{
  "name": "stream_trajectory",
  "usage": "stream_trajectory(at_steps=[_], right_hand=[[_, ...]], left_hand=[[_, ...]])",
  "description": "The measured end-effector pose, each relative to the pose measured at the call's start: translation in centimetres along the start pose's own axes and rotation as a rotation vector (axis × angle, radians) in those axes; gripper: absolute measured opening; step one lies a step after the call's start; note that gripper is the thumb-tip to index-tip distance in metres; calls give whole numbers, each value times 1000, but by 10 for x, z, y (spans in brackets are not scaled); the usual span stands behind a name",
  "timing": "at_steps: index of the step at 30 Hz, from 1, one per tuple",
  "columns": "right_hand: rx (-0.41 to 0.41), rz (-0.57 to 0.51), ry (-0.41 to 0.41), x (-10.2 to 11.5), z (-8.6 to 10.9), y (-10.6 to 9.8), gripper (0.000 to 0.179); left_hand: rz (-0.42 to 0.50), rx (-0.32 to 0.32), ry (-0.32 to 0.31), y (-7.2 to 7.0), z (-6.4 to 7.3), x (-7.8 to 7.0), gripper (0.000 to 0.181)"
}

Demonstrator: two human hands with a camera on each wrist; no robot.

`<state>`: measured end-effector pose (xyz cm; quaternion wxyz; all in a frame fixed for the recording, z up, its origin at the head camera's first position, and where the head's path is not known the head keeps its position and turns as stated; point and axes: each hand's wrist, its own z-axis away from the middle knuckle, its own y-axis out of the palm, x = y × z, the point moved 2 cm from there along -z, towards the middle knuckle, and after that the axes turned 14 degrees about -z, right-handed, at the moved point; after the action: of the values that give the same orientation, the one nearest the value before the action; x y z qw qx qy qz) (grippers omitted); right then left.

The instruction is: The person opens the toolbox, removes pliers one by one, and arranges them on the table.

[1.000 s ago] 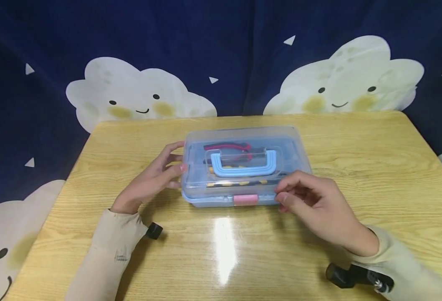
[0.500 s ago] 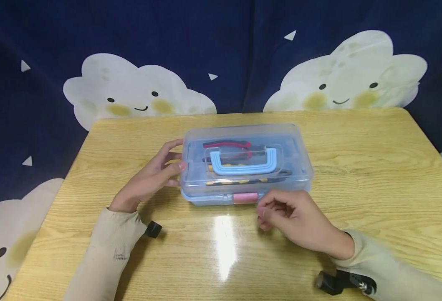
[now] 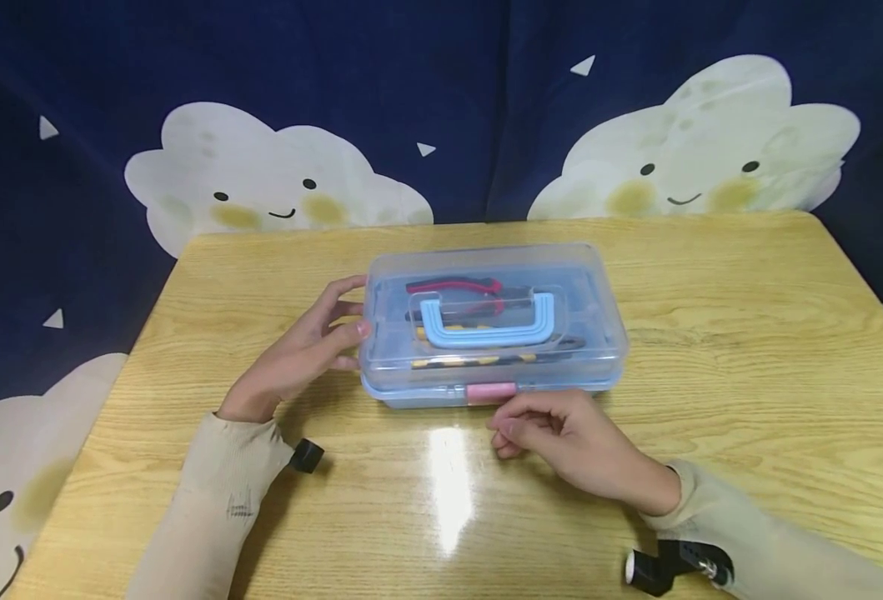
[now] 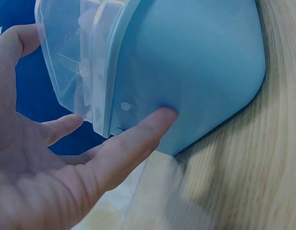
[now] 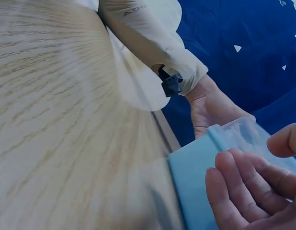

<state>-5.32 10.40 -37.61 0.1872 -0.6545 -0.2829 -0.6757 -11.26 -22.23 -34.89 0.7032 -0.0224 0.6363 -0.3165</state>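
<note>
A toolbox [image 3: 426, 402] with a pale blue base and clear lid stands closed mid-table. Its blue handle [image 3: 489, 338] lies flat on top, and a pink latch [image 3: 491, 393] sits at the front. Through the lid show red-and-black pliers [image 3: 452, 284] and yellow-and-black tools [image 3: 474, 362]. My left hand [image 3: 294, 362] spreads its fingers against the box's left end; in the left wrist view one fingertip meets the blue side wall [image 4: 200, 67]. Just in front of the latch, my right hand [image 3: 572, 442] holds nothing, its fingers loosely bent, as the right wrist view confirms.
The wood-grain table [image 3: 741, 350] extends on both sides of the box. Behind it hangs a dark blue curtain [image 3: 471, 83] printed with white clouds. A black wrist-worn device [image 3: 307, 456] sticks out from the left sleeve, another [image 3: 674, 568] from the right one.
My right hand has slid left and toward me, from the box's front right corner to just before the latch. My left hand stays at the left end, and the box keeps its place.
</note>
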Motion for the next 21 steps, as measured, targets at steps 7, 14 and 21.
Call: stream_trajectory(at_steps=[7,14,21], right_hand=[[11,6,43,-15,-4,-2,21],[33,-70,155,-28,-6,0,26],[18,-197,292,-30,-8,-1,34]], left_hand=[[6,-1,-2,0,0,-1,62],[11,2,8,1,-1,-1,62],[8,2,-1,0,0,0,63]])
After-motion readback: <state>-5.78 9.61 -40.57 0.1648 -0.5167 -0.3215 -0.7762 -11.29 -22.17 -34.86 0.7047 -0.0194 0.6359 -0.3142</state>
